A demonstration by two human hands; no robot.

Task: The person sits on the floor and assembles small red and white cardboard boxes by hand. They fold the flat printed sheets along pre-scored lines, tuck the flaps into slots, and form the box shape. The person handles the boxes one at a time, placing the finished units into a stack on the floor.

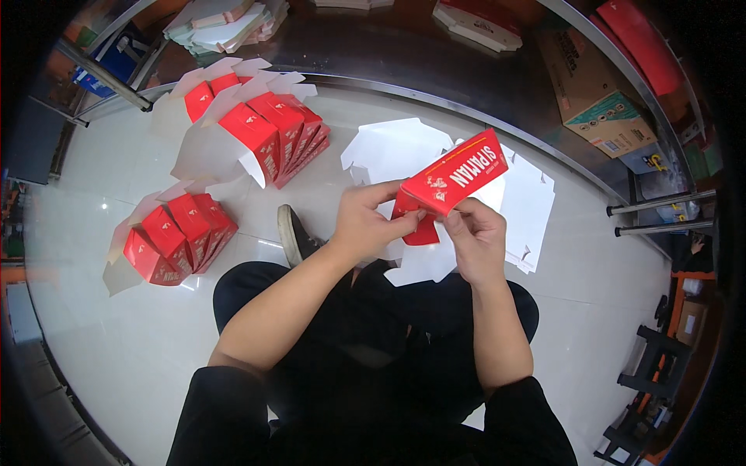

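A partly folded red cardboard food box (439, 189) with white lettering is held up above my lap. My left hand (365, 220) grips its left side, the thumb pressed on a red flap and the fingers behind the panel. On the lower edge my right hand (478, 233) pinches the card between thumb and fingers. A white inner flap of the box hangs below, between my hands. Behind it, flat box blanks (532, 210) lie white side up on the floor, partly hidden by the held box.
Folded red boxes with raised white lids stand in clusters at the left, one farther (287, 128) and one nearer (186, 229). A dark steel shelf (373, 54) spans the far side, bearing stacked card (233, 23) and a brown carton (594, 89). My dark shoe (299, 237) rests beside the boxes.
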